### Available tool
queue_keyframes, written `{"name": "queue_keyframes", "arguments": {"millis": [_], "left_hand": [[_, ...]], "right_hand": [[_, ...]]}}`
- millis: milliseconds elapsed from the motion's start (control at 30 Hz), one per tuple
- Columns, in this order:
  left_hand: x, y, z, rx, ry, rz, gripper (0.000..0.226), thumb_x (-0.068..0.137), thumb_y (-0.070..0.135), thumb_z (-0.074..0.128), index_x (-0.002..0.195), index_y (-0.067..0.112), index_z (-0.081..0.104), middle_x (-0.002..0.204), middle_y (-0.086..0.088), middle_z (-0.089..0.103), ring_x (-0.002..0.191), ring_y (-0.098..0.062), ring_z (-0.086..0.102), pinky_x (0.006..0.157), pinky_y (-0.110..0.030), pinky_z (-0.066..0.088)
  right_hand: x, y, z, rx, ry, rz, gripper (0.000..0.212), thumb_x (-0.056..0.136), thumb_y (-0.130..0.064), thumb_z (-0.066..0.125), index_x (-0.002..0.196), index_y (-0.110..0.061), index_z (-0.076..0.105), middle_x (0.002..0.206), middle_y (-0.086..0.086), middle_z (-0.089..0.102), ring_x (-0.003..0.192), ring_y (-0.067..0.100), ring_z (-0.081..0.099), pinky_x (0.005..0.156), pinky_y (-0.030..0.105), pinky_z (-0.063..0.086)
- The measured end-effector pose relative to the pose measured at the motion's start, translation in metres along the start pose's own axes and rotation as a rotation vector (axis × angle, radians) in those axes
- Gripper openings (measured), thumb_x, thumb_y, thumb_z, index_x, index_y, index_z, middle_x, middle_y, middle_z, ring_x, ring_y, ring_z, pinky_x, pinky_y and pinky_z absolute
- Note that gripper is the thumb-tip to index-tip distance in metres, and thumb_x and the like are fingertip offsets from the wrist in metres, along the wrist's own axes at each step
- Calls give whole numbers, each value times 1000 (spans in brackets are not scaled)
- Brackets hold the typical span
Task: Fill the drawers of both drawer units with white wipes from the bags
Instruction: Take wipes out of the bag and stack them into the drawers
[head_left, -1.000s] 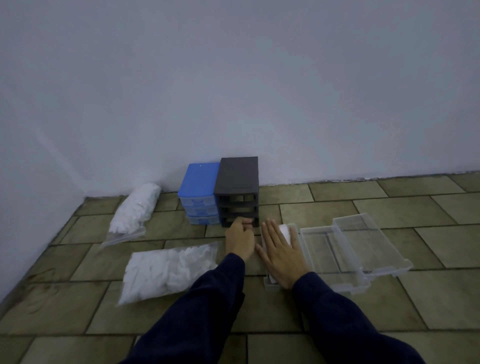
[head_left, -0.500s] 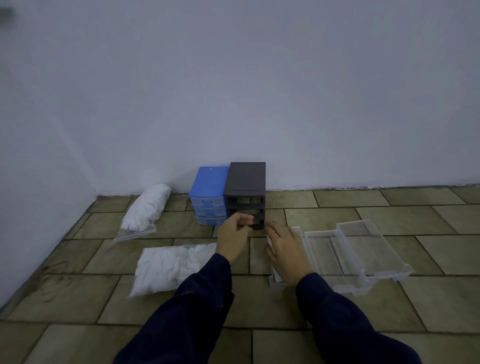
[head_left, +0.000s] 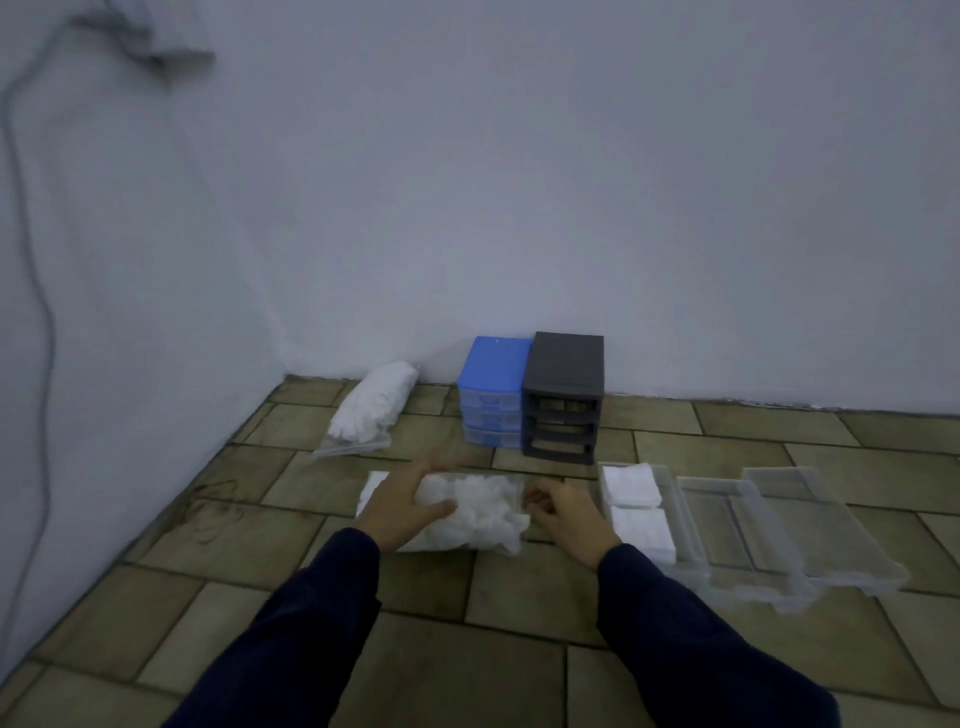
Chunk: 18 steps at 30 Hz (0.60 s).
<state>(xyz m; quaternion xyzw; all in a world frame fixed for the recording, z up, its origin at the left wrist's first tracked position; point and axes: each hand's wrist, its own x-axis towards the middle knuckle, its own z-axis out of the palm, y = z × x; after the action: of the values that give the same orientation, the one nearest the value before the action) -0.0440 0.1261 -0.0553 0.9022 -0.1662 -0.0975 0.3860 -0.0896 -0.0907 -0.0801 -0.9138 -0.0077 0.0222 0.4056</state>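
Floor: brown tiled floor (head_left: 524, 675) meeting a pale wall (head_left: 519, 182), with a corner at the far left.
Near bag: a clear bag of white wipes (head_left: 475, 512) sits on the floor right in front of me, between my hands.
My left hand: my left hand (head_left: 402, 501) grips the bag's left end, fingers curled over its top and thumb pressed on its front.
My right hand: my right hand (head_left: 569, 514) is at the bag's right end with fingers curled in; whether it actually pinches the plastic, I cannot tell.
Filled drawer: a clear drawer (head_left: 636, 512) just right of my right hand holds flat white wipes.
Other drawers: two more clear drawers (head_left: 779, 530) lie beside it, overlapping.
Drawer units: a blue unit (head_left: 493, 397) with its drawers in and a black unit (head_left: 563, 397) with open slots stand touching at the wall.
Far bag: a second bag of wipes (head_left: 371, 408) lies near the corner.
Cable: a thin cable (head_left: 36, 291) hangs down the left wall.
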Motion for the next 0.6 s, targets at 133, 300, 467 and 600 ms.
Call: {"name": "queue_keyframes", "arguments": {"millis": [133, 300, 467, 600], "left_hand": [[-10, -9, -5, 119, -94, 3, 102, 41, 65, 66, 132, 23, 47, 128, 6, 52, 117, -12, 49, 102, -32, 40], [0, -17, -4, 243, -78, 6, 89, 51, 49, 80, 131, 26, 46, 129, 4, 52, 119, -17, 49, 101, -37, 40], [13, -25, 14, 584, -115, -41, 94, 64, 43, 79, 142, 28, 27, 146, 0, 29, 134, -25, 29, 109, -43, 30], [15, -27, 17, 552, -75, 4, 75, 71, 44, 73, 136, 30, 38, 140, -1, 37, 130, -26, 33, 105, -45, 34]], "right_hand": [[5, -6, 8, 288, -79, 69, 34, 92, -7, 52, 126, -13, 51, 117, 11, 60, 101, 22, 58, 83, 32, 52], [9, -16, 14, 417, -116, 49, 45, 91, -9, 56, 134, -14, 42, 128, 8, 52, 111, 23, 55, 79, 27, 52], [12, -21, 21, 313, -251, 40, 44, 92, -10, 55, 134, -9, 41, 130, 12, 50, 116, 27, 52, 95, 36, 47], [12, -20, 31, 156, -268, -8, 56, 88, -12, 62, 137, -11, 36, 135, 11, 43, 121, 24, 47, 100, 37, 43]]}}
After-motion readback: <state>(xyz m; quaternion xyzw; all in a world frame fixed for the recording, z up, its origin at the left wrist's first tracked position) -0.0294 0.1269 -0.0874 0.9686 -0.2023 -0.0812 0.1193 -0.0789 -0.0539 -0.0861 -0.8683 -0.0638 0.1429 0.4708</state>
